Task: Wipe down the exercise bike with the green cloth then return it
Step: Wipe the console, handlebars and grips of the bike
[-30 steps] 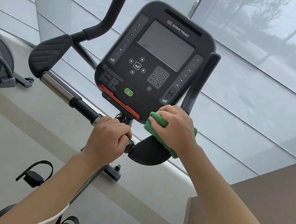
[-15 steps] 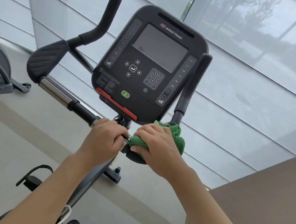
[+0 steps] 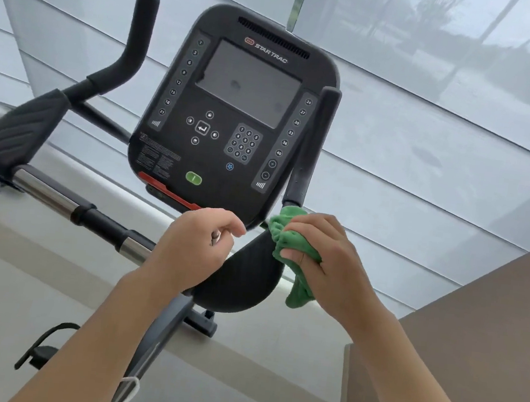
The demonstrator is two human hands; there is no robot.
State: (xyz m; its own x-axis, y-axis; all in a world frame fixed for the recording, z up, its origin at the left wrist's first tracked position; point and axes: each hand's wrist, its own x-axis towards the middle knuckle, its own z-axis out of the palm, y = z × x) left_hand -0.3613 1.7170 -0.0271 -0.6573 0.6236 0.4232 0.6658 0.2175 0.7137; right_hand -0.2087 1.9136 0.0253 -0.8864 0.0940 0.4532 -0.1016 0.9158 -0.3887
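Gripping: right hand (image 3: 322, 265) clenches the green cloth (image 3: 294, 253), bunched under its fingers
Cloth position: against the right elbow pad (image 3: 242, 280) of the exercise bike (image 3: 233, 115)
Left hand (image 3: 193, 249): loosely curled, holding nothing

The right hand (image 3: 326, 263) grips the green cloth (image 3: 291, 246) against the exercise bike's (image 3: 234, 106) black elbow pad (image 3: 242, 277), below the console. The left hand (image 3: 193, 245), fingers loosely curled, hovers just left of that pad.
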